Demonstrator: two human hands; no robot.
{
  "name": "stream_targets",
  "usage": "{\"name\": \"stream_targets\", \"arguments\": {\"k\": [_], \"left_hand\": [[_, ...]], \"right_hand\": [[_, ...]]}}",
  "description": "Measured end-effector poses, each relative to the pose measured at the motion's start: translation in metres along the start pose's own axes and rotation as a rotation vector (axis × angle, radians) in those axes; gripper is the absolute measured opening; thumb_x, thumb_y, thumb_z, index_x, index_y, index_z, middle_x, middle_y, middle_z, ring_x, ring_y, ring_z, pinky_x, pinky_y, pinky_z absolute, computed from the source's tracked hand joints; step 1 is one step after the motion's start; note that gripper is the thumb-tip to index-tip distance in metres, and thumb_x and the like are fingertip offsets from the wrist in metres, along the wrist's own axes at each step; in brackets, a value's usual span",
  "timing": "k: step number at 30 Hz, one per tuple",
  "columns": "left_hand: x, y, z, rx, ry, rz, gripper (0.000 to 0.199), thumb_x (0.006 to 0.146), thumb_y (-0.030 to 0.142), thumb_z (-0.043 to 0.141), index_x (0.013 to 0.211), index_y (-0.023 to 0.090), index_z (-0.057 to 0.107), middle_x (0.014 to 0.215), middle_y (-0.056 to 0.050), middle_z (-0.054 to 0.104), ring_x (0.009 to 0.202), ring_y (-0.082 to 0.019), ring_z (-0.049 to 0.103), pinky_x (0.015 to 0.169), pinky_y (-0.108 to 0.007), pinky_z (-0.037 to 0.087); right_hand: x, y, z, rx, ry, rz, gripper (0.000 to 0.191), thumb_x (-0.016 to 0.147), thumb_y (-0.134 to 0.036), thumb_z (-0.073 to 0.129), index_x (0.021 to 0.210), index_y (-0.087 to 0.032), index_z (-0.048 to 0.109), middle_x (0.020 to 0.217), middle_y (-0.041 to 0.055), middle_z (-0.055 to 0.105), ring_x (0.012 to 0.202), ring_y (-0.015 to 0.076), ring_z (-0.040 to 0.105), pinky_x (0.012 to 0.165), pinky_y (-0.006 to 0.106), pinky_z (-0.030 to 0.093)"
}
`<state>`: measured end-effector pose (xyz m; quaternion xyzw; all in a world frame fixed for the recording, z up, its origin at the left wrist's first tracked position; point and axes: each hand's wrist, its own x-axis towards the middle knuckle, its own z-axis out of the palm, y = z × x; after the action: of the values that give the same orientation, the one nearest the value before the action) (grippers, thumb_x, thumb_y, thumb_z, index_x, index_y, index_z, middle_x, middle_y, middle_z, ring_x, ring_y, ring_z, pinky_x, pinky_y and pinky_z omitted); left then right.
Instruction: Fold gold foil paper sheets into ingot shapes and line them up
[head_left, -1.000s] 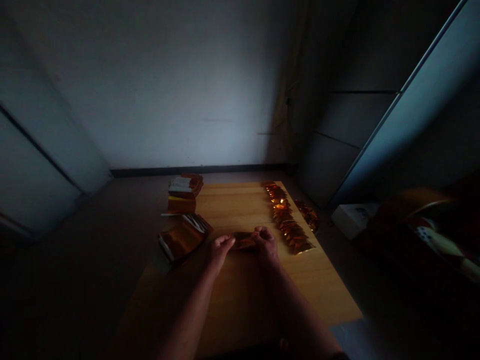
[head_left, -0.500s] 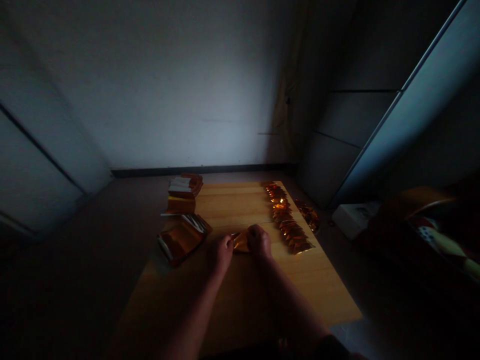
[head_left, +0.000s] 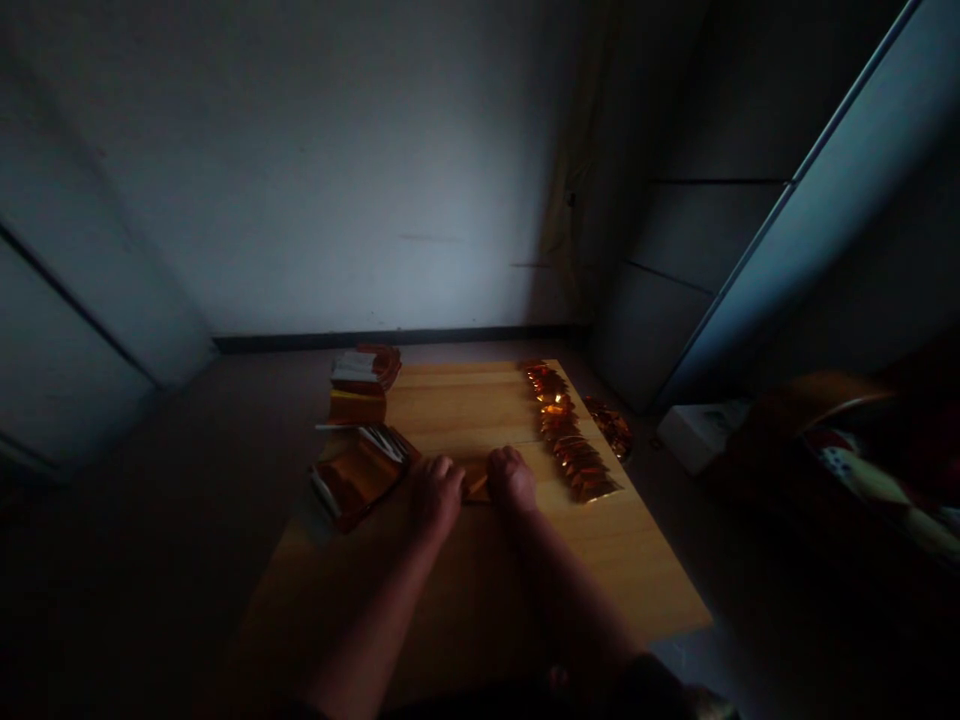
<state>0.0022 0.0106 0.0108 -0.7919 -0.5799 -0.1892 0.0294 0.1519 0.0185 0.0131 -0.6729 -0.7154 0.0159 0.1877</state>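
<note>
A small piece of gold foil paper [head_left: 475, 482] lies on the wooden table [head_left: 465, 410] between my hands. My left hand [head_left: 439, 492] is closed at its left end, fingers curled onto it. At the right end, my right hand [head_left: 512, 480] is closed on the paper too, knuckles up. Stacked foil sheets [head_left: 364, 472] with pale edges rest at the table's left side, just left of my left hand. Behind them are more orange sheets [head_left: 358, 405] and a bundle [head_left: 367, 367]. A row of folded shiny gold pieces [head_left: 564, 425] runs along the right edge.
More shiny foil pieces [head_left: 611, 428] are beside the table on the right, lower down. A white box [head_left: 694, 435] stands on the floor further right, near a dark object with patterned cloth [head_left: 862, 470]. A pale wall [head_left: 360, 200] rises behind the table.
Both hands have come down flatter over the foil piece, and less of it shows between them. My left hand's fingers have turned over its left end. The view has shifted slightly.
</note>
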Motion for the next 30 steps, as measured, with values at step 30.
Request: {"name": "stream_targets", "arguments": {"k": [30], "left_hand": [[0.002, -0.036, -0.011, -0.169, -0.167, 0.329, 0.037, 0.081, 0.011, 0.051, 0.110, 0.026, 0.068, 0.108, -0.004, 0.067, 0.100, -0.020, 0.055, 0.092, -0.038, 0.042]], "right_hand": [[-0.039, 0.015, -0.016, 0.011, -0.162, -0.538, 0.028, 0.092, -0.031, 0.052, 0.119, -0.033, 0.062, 0.108, 0.0054, 0.062, 0.098, 0.0207, 0.048, 0.085, 0.034, 0.032]]}}
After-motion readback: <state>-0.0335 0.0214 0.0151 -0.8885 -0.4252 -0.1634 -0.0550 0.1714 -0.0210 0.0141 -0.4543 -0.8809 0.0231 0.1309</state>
